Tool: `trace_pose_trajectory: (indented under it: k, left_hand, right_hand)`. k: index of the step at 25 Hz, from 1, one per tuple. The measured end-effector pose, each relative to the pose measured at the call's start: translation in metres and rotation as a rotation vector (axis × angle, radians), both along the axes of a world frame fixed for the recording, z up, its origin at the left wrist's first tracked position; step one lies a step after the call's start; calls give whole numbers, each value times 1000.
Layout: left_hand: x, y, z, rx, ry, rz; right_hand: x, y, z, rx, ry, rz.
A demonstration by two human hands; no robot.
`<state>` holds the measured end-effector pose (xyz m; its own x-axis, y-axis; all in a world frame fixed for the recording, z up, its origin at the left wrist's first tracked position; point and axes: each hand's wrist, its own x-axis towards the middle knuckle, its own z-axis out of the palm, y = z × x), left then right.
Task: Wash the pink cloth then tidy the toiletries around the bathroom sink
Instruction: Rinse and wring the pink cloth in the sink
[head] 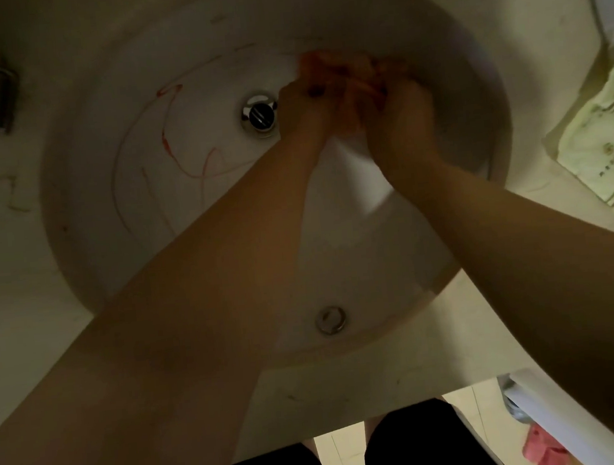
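**Both hands bunched on the cloth, right of the drain**

And here we are over the sink, looking straight down into the basin. The pink cloth sits in the upper middle of the frame, just right of the drain plug, scrunched into a tight wad between two hands. The left hand has its fingers curled round the near-left side of the wad; the right hand clamps the right side, knuckles up. The picture is dim and the cloth blurred, so whether water is running cannot be told.

How will it handle? Soft and limp by the look of it, folding wherever it is pressed, and likely heavy and slippery if soaked. A pinch at one corner would let the rest sag and drip; a full-fist grip on the gathered bulk, as both hands have now, looks like the safe hold for rubbing or wringing.

Thin reddish streaks mark the basin at middle left. A pale green towel lies on the counter at the right edge.
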<state>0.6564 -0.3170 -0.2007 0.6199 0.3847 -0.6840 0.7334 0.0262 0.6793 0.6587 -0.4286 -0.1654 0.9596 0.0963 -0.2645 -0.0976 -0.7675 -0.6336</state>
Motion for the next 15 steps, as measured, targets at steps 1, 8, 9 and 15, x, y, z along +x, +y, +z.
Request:
trace_pose_trajectory:
  k: [1, 8, 9, 15]
  left_hand:
    - [-3, 0, 3, -1, 12, -8]
    - [-67, -39, 18, -55, 168, 138]
    - [-72, -41, 20, -59, 181, 142]
    - [-60, -32, 20, -141, 188, 271]
  right_hand:
    - [-3, -2, 2, 26, -8, 3]
    - [-44, -25, 15, -15, 146, -5]
    - [-50, -28, 14, 46, 141, -59]
    - [-42, -26, 2, -11, 64, 33]
